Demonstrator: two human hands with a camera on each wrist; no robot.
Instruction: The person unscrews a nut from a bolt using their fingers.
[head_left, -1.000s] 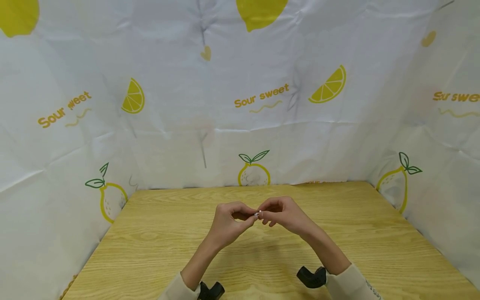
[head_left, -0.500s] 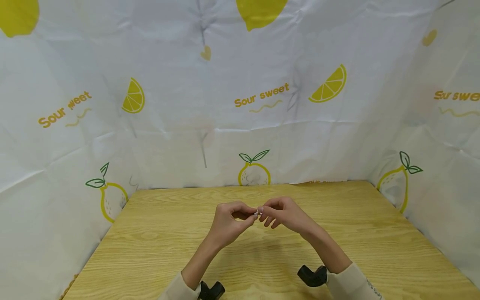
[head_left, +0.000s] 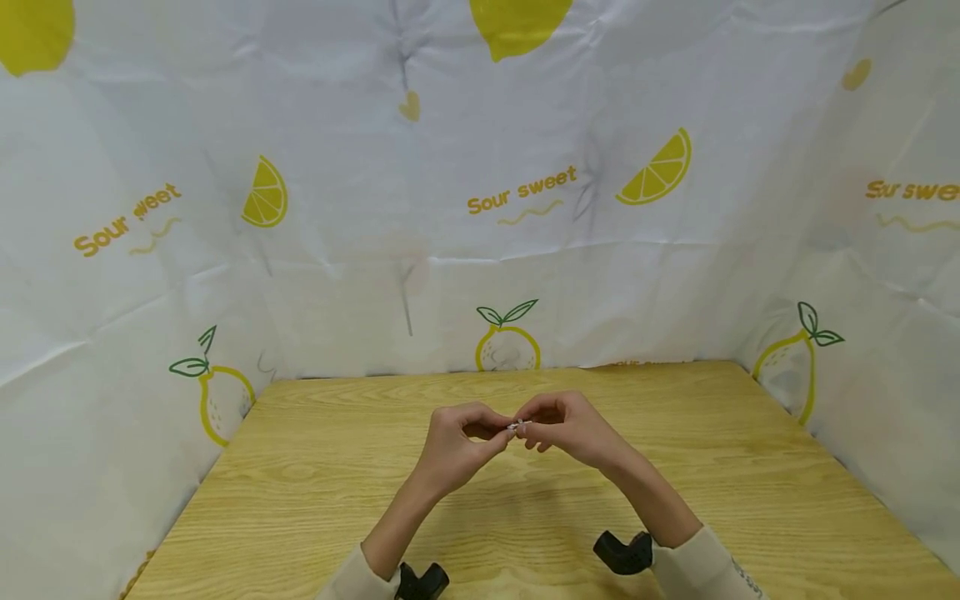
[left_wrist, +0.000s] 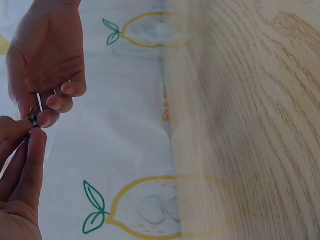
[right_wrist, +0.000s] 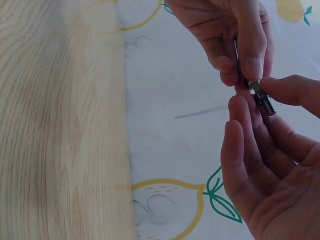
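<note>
A small metal bolt (right_wrist: 268, 106) with a threaded shank is between my two hands, raised over the table. Around its middle sits a wider part that looks like a nut. My left hand (head_left: 457, 442) pinches one end between thumb and fingertips. From the other side, my right hand (head_left: 573, 429) grips it with thumb and forefinger, its other fingers (right_wrist: 235, 142) loosely bent below. The threaded end sticks out past the right thumb (right_wrist: 287, 91) in the right wrist view. In the left wrist view the bolt (left_wrist: 32, 116) is mostly covered by fingertips.
Under the hands lies a wood-grain table (head_left: 337, 467). White cloth (head_left: 337, 292) printed with lemons encloses its back and sides. Black wrist mounts (head_left: 624, 553) sit at both sleeve cuffs.
The right thumb and fingers shifted at the bolt half a second ago, then came back to a pinch like the earlier one. The left hand has stayed in place.
</note>
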